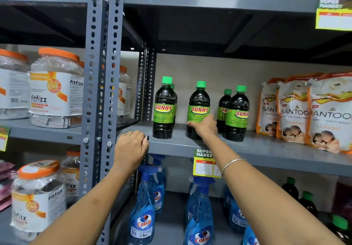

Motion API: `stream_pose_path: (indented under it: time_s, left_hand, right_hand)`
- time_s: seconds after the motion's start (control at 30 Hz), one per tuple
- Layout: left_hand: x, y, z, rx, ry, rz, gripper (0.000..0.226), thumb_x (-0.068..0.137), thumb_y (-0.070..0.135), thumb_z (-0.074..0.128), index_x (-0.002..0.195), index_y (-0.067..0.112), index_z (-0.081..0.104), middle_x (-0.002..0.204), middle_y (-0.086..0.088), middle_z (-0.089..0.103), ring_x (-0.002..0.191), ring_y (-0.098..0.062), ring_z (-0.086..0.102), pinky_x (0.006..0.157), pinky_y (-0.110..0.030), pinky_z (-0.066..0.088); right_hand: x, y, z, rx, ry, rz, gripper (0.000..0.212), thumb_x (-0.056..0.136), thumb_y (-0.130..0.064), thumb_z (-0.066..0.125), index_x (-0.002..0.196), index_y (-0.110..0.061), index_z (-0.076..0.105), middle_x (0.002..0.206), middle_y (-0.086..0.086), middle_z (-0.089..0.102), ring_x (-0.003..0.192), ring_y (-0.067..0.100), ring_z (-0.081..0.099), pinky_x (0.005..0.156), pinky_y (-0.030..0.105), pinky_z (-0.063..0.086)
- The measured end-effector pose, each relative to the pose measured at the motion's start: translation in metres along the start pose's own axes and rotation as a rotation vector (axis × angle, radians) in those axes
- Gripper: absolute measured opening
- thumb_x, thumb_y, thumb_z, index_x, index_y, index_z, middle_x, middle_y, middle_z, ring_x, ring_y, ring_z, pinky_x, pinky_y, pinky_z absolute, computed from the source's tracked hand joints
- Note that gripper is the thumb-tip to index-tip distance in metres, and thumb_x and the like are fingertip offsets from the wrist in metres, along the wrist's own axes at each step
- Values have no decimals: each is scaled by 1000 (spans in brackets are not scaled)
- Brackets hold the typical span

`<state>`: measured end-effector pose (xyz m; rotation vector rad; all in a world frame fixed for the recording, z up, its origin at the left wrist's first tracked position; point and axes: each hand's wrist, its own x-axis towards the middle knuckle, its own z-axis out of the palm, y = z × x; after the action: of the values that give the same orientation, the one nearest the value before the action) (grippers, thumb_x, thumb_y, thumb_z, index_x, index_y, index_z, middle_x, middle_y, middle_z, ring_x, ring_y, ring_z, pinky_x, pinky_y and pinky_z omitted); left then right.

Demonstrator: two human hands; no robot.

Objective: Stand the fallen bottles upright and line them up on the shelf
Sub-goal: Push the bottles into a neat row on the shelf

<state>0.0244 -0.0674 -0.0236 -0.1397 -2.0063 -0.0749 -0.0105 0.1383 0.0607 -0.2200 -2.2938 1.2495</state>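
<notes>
Several dark Sunny bottles with green caps stand upright on the grey shelf (257, 145). The left bottle (164, 109) has another partly hidden behind it. My right hand (204, 126) grips the lower body of the middle bottle (199, 103). To its right stand a front bottle (237, 114) and a back bottle (224, 105). My left hand (131, 149) rests on the shelf's front left corner, fingers curled over the edge, holding no bottle.
White Santoor pouches (295, 111) fill the shelf's right side. Blue Colin spray bottles (144, 210) stand on the shelf below. Fitfizz jars (55, 88) sit in the left bay beyond the perforated grey upright (101, 73). A yellow price tag (204, 165) hangs on the shelf edge.
</notes>
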Motion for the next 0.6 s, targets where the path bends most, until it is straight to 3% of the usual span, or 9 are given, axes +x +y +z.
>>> stream_pose_path:
  time_s: [0.4,0.6]
  left_hand:
    - [-1,0,-1,-4,-17,-4,38,85,26,28,62,7,52,58,-11,54,54,-28,51,55,-37,40]
    - [-1,-2,0,1,-24,-8,39,86,27,28,65,7,53,60,-11,55,57,-29,52,57,-38,37]
  right_hand:
    - [-19,-1,-7,-38,0,-34,74,76,-40,75,129,-5,38,130,12,55,117,33,56,85,38,48]
    - [-16,2,-8,49,-74,-75,86,71,-51,75,131,-4,35,133,14,53,120,33,54,93,42,49]
